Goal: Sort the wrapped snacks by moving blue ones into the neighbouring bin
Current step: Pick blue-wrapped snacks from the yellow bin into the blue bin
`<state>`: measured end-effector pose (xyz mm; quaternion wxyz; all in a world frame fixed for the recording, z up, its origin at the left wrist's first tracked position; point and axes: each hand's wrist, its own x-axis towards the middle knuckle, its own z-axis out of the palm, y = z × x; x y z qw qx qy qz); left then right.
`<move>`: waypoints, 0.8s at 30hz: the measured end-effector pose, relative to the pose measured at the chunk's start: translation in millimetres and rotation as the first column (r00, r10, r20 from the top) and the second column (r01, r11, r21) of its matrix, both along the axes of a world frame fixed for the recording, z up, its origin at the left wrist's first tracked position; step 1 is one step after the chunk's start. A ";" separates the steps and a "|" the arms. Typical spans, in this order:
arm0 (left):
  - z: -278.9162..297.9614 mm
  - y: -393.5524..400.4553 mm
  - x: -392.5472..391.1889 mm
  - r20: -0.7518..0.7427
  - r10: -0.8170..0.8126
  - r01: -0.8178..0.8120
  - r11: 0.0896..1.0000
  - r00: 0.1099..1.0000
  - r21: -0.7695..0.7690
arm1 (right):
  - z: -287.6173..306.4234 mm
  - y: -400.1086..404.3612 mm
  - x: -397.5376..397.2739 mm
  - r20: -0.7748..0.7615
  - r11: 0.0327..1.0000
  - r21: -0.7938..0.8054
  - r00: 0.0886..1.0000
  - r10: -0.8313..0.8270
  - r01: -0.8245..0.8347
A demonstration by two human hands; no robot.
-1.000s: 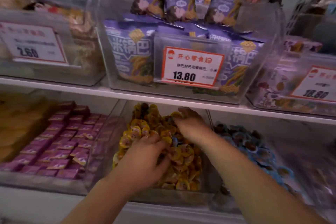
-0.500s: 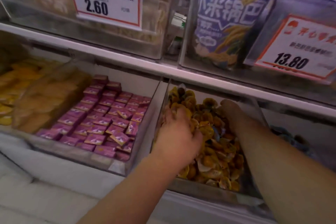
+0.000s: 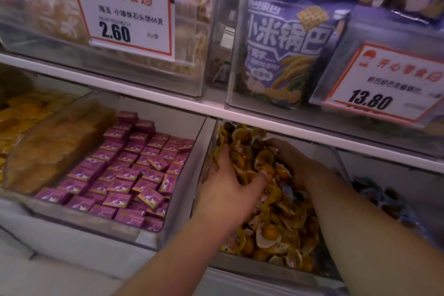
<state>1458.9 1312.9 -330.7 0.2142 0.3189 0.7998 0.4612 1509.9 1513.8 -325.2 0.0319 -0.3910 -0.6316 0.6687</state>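
- Two hands are down in the yellow-snack bin (image 3: 274,261), the middle clear bin on the lower shelf — the step in hand looks like raking through the yellow pile to dig out blue strays.
- One blue-wrapped snack (image 3: 287,191) peeks out of the pile, just right of the left hand's thumb, roughly mid-bin; best target, I judge.
- To do it well: part the yellow pieces sideways rather than scooping, pinch only the blue wrapper, lift clear of the bin wall, then carry it right into the neighbouring blue bin (image 3: 386,202), which sits just right of the yellow-snack bin.
- Risk — loose wrappers slide, so a grab may drag yellow ones along; check before dropping.
- Left hand (image 3: 230,187): palm down on the left part of the yellow-snack bin, fingers spread and pushed into the pile, thumb out to the right; holds nothing that I can see.
- Right hand (image 3: 292,158): at the back right of the yellow-snack bin, fingers curled down among the snacks; whether it pinches one — cannot tell, tips are buried.
- Both forearms come in from the bin's front edge, the right one crossing its right wall.
- Left of the yellow-snack bin: pink boxes (image 3: 125,175).
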 end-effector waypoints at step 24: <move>-2.7 -39.4 16.1 -0.572 -0.312 0.326 0.942 0.759 -0.082 | 37.1 -93.2 142.0 0.262 0.201 0.930 0.938 0.228 -0.309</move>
